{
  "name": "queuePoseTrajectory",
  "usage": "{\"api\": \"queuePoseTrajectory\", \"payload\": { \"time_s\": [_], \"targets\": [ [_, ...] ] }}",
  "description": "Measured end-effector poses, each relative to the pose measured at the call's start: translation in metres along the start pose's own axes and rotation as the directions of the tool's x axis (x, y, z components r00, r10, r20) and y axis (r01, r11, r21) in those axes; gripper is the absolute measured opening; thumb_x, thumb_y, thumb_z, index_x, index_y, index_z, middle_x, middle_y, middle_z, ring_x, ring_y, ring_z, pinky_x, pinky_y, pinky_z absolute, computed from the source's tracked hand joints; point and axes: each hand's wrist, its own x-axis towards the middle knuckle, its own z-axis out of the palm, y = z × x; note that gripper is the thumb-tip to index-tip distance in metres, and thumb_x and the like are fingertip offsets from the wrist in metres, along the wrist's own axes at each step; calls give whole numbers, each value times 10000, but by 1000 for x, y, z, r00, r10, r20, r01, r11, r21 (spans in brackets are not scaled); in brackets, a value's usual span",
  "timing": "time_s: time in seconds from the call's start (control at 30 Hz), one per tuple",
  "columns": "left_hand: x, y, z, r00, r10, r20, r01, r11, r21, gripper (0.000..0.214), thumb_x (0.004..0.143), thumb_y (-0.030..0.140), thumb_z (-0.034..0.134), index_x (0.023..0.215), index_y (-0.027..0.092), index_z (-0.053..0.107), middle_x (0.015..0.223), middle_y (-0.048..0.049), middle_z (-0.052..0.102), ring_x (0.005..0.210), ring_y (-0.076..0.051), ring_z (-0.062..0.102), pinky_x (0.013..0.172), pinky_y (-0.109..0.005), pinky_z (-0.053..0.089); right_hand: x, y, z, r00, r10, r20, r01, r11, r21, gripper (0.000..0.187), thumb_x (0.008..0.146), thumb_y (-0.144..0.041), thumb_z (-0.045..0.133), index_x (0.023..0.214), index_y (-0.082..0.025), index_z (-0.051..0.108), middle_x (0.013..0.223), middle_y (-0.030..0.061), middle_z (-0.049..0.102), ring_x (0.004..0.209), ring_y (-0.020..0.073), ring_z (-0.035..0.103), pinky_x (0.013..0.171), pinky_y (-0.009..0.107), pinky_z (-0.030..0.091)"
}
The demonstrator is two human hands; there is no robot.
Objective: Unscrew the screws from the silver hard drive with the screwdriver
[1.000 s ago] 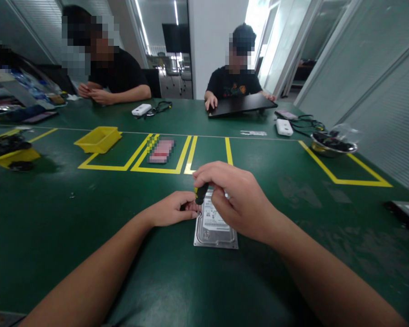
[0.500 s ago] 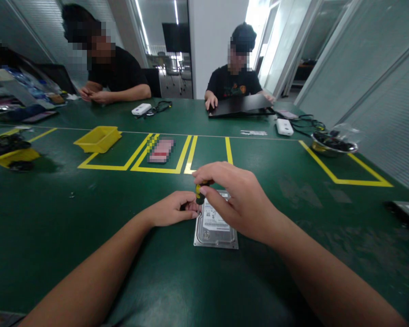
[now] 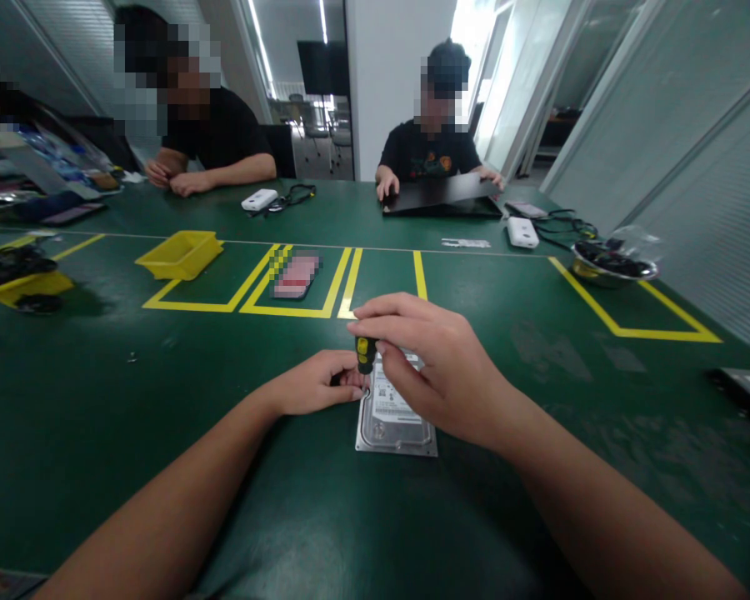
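Note:
A silver hard drive with a white label lies flat on the green table, partly covered by my right hand. My right hand is closed round the black-and-yellow handle of a small screwdriver, which stands upright over the drive's left edge. Its tip is too small to make out. At that same edge, my left hand has its fingers bent in a pinch by the screwdriver's shaft. Whether those fingertips grip the shaft or the drive's side is hidden.
Beyond my hands are a yellow bin, a phone and yellow tape outlines. A metal bowl of parts stands at right, a filled yellow bin at left. Two people sit opposite; one handles a dark panel.
My right hand's fingers have shifted on the screwdriver handle, and the handle looks turned, more of its yellow showing. My left hand and the hard drive stay in place.

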Motion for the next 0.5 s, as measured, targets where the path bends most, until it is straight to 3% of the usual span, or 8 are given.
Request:
{"api": "queuePoseTrajectory", "payload": {
  "time_s": [0.2, 0.5],
  "targets": [
    [0, 1, 0, 1000, 15, -12, -15, 1000, -5, 169, 879, 297, 643, 836, 149, 575, 732, 25, 557, 681, -130, 506, 631, -241, 391, 1, -4, -3, 997, 29, 65, -28, 999, -24, 342, 891, -63, 454, 1160, -43, 665, 1147, 149, 654, 1043, 198, 588, 919, 368, 494],
    [0, 1, 0, 1000, 17, -7, -17, 1000, 0, 150, 882, 285, 639, 863, 148, 582, 764, 17, 577, 693, -131, 524, 635, -239, 400, 0, -6, -7, 992, 56, 112, -55, 998, -9, 327, 924, -82, 439, 1179, -75, 643, 1022, 119, 585, 910, 172, 531, 782, 329, 483]
  ]
}}
